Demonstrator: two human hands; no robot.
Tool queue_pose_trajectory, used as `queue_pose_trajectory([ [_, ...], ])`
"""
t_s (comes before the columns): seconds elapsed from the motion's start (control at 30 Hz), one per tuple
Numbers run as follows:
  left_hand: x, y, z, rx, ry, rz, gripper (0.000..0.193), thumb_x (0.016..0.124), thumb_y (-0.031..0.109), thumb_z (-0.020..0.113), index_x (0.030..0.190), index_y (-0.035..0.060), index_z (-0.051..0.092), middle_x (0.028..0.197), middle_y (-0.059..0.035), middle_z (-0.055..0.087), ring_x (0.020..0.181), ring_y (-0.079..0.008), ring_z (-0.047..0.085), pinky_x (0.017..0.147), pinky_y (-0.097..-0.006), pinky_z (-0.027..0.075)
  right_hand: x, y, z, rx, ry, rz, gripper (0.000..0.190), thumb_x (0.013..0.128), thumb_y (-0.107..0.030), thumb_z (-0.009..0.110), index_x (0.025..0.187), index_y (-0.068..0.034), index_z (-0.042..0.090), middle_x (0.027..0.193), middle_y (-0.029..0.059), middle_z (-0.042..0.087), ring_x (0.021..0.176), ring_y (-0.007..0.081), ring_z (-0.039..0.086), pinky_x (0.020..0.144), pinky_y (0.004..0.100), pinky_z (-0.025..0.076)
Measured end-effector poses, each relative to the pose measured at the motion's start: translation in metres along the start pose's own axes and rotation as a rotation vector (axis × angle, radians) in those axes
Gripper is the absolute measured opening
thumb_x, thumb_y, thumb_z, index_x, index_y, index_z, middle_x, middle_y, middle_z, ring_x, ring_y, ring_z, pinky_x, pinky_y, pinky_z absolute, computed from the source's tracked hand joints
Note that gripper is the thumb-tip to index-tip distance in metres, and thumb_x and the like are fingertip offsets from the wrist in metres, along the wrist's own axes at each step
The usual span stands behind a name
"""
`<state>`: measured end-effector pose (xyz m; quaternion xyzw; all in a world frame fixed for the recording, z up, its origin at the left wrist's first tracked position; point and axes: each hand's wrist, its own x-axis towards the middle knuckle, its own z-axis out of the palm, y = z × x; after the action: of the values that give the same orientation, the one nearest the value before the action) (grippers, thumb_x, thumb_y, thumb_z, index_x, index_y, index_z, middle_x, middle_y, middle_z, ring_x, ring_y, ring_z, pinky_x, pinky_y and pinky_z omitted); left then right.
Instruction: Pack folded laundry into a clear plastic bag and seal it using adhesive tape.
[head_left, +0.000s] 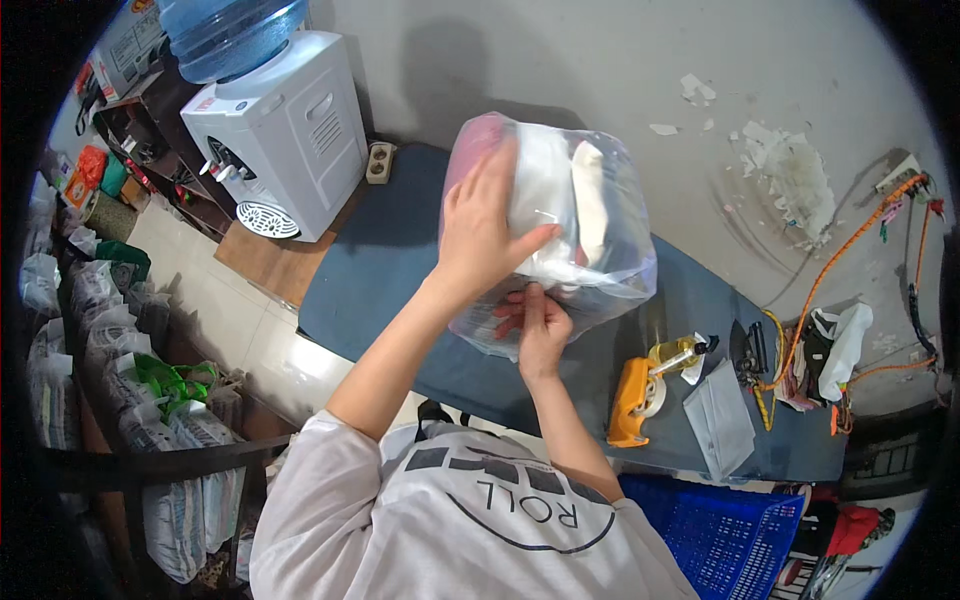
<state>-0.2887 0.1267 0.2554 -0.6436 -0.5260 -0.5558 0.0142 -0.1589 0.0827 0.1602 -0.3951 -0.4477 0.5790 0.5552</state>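
A clear plastic bag (622, 217) packed with folded cloth stands on a blue-grey covered table (382, 247). Through the film I see pink cloth (474, 139), white cloth (544, 169), a cream roll (591, 195) and darker cloth. My left hand (487, 217) lies flat against the upper left of the bag, thumb spread away from the fingers. Below it, my right hand (544, 330) pinches the film at the bag's near side. Its thumb points up, and some of its fingers show through the plastic.
Right of the bag lie an orange tape dispenser (628, 405), a bottle of yellow liquid (675, 351), a folded grey sheet (718, 420) and an orange cord (832, 277). A water dispenser (300, 127) stands left. A blue crate (705, 532) sits below; packed bags (172, 517) fill the lower left.
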Motion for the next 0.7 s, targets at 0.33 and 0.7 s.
queue_pose_trajectory([
  [0.33, 0.002, -0.017, -0.014, 0.155, -0.271, -0.059, 0.063, 0.08, 0.046, 0.068, 0.131, 0.0099, 0.058, 0.142, -0.016, 0.048, 0.137, -0.0383, 0.034, 0.111, -0.0499, 0.023, -0.009, -0.004, 0.005, -0.327, 0.146, -0.066, 0.049, 0.097, -0.032, 0.057, 0.062, 0.002, 0.062, 0.061, 0.01, 0.065, 0.047, 0.0144, 0.058, 0.046, 0.0266, 0.045],
  [0.7, -0.039, -0.057, -0.111, -0.068, -0.405, -0.191, 0.066, 0.08, 0.029, 0.071, 0.137, 0.0055, 0.05, 0.149, -0.0156, 0.04, 0.143, -0.035, 0.025, 0.113, -0.0439, 0.024, 0.028, -0.056, -0.145, -0.307, 0.571, -0.201, 0.054, 0.1, -0.046, 0.039, 0.118, 0.001, 0.059, 0.121, 0.0159, 0.061, 0.115, 0.023, 0.054, 0.102, 0.0372, 0.039],
])
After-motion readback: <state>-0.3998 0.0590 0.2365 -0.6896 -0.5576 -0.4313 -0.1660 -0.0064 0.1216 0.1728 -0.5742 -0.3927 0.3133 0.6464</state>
